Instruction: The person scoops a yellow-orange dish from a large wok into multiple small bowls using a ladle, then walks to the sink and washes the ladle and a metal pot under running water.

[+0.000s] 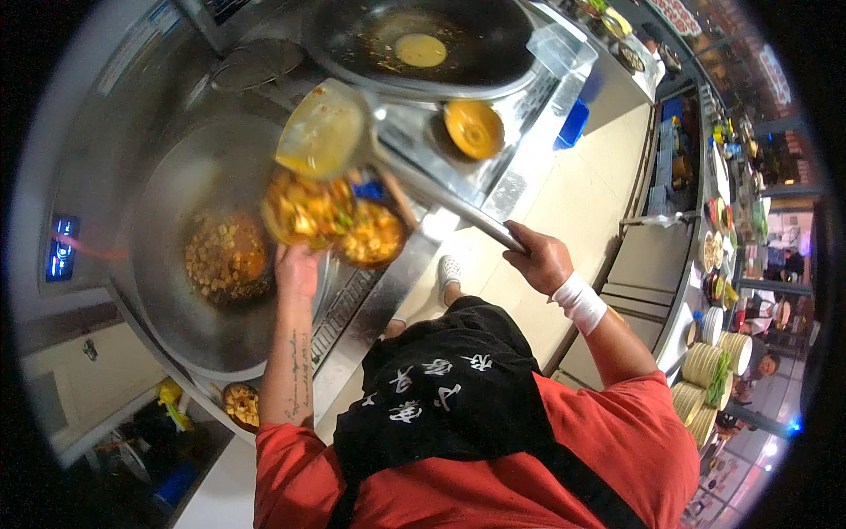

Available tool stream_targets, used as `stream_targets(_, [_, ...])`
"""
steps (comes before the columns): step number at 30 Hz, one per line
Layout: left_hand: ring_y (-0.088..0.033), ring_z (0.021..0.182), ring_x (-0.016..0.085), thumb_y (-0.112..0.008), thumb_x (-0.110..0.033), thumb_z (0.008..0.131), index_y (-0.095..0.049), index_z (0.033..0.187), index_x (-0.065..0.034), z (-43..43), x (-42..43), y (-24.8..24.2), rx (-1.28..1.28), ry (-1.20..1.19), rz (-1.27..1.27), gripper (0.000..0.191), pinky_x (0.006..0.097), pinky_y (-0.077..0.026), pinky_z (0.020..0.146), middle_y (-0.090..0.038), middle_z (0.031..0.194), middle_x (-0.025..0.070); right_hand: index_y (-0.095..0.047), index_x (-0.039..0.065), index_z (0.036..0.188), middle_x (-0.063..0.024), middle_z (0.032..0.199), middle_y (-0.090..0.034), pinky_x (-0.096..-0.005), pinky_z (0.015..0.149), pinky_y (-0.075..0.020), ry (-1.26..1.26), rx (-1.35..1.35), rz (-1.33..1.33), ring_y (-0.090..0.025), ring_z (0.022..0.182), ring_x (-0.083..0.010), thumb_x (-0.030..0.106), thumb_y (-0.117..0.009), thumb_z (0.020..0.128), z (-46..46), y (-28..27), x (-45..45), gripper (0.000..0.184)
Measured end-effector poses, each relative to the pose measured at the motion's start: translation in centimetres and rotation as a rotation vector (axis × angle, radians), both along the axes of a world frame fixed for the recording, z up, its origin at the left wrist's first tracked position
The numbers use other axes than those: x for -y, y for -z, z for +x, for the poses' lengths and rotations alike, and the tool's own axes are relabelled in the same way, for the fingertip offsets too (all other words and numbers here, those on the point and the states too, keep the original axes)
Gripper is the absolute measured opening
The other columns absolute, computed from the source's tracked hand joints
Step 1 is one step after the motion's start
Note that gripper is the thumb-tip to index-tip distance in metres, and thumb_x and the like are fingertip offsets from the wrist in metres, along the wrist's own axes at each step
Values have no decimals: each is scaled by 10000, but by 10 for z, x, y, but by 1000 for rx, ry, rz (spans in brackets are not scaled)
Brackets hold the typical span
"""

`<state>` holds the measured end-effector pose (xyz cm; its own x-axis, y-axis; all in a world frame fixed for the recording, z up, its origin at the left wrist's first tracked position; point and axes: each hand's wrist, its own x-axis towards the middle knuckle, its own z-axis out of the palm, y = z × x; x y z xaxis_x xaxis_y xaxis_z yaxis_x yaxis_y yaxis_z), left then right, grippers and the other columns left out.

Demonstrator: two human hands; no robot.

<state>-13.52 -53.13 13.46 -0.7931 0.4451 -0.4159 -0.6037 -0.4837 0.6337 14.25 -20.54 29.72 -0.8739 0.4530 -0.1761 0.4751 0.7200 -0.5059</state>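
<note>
My right hand (543, 259) grips the end of a long metal handle. At its other end, a wide wok ladle (322, 135) holding yellowish liquid hangs above the stove, just beyond the bowls. My left hand (299, 268) holds a bowl of orange and yellow food pieces (297, 215) from below, blurred, at the right side of a large steel wok (168, 317). Inside that wok lie diced pieces in reddish sauce (225, 254). A second bowl of chopped food (371, 235) is right beside the held one; what supports it is hidden.
Another wok (489, 40) with a pool of yellow liquid stands at the top. Near it are an orange bowl (474, 129), a clear plastic container (562, 49) and a wire strainer (258, 64). A small bowl (241, 405) sits by my left forearm. Stacked plates (702, 367) line the right counter.
</note>
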Motion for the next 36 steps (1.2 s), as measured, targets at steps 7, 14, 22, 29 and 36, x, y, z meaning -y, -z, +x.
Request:
stream_targets(7, [-575, 1193, 368, -508, 46, 867, -413, 1378, -25, 55, -188, 34, 50, 259, 79, 524, 528, -556, 921, -536, 1358, 177, -606, 130, 1267, -201, 942, -691, -424, 749, -544, 161, 5, 53, -681, 857, -380, 176, -724, 832, 58, -6, -139, 453])
stream_targets(14, [-594, 1128, 397, -491, 51, 864, -385, 1329, 14, 120, -344, 84, 175, 314, -54, 478, 563, -577, 853, -528, 1303, 214, -587, 136, 1286, -180, 944, -693, -410, 755, -539, 289, 113, 93, -680, 866, -368, 204, -717, 838, 109, -2, -239, 471])
stream_targets(22, [-618, 1110, 373, -463, 65, 870, -382, 1350, -29, 168, -460, 85, 118, 510, -98, 496, 534, -603, 823, -531, 1311, 198, -574, 146, 1325, -176, 932, -699, -411, 759, -537, 416, 155, 114, -684, 855, -369, 238, -737, 827, 140, 19, -293, 532])
stream_targets(29, [-615, 1124, 372, -445, 70, 879, -355, 1370, -42, 172, -486, 81, 169, 511, -118, 512, 511, -606, 829, -498, 1349, 202, -585, 141, 1293, -177, 909, -694, -427, 741, -533, 442, 167, 32, -676, 852, -375, 229, -723, 840, 141, 28, -305, 482])
stream_targets(36, [-632, 1080, 375, -448, 36, 904, -382, 1309, -38, 172, -485, 73, 177, 508, -95, 417, 521, -604, 815, -531, 1294, 217, -582, 136, 1296, -182, 911, -692, -434, 748, -528, 409, 134, 12, -674, 856, -378, 235, -724, 843, 133, 36, -311, 485])
